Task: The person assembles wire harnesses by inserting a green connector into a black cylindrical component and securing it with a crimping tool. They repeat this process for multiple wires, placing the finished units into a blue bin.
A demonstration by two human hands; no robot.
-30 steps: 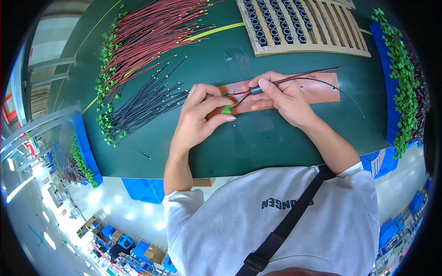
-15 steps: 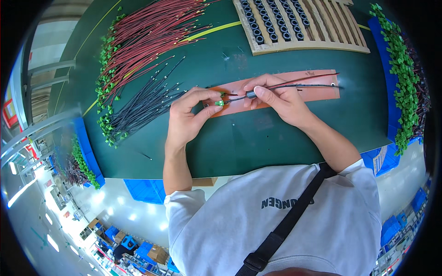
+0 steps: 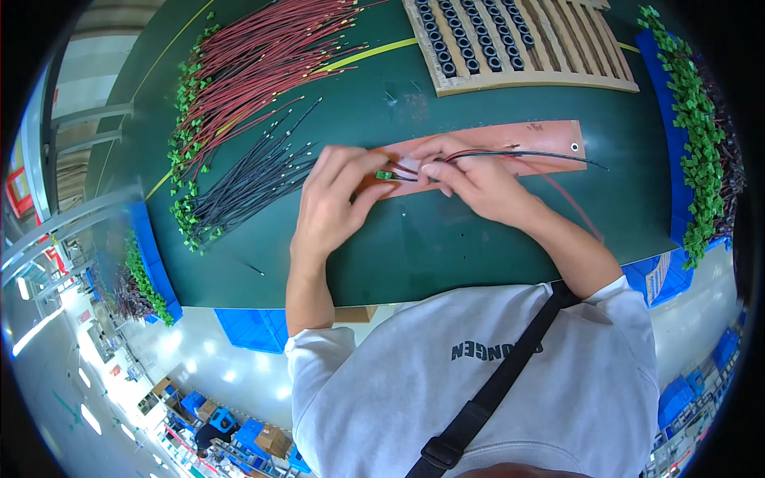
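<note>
My left hand (image 3: 331, 195) has its fingers and thumb closed around a small green connector (image 3: 384, 174); exactly where the fingertips press is hard to see. A red and a black wire run from the connector into my right hand (image 3: 474, 182). That hand is closed in a pinch on the wires (image 3: 542, 154), whose free ends stick out to the right. The black sleeve seen on the wires earlier is hidden by my fingers. Under both hands lies a long orange-brown strip (image 3: 550, 131) on the green table (image 3: 430, 263).
Bundles of red wires (image 3: 263, 72) and black wires (image 3: 247, 183) with green connectors lie at the left. A slotted wooden rack (image 3: 542, 78) holding black rings (image 3: 494, 62) stands at the back. Blue bins (image 3: 677, 159) of wired connectors flank the table. One short black wire (image 3: 255, 269) lies near front left.
My right fingers have closed over the black sleeve, hiding it. The wires' free ends have swung lower, and a blurred red streak shows beside my right forearm. My left hand has turned slightly.
</note>
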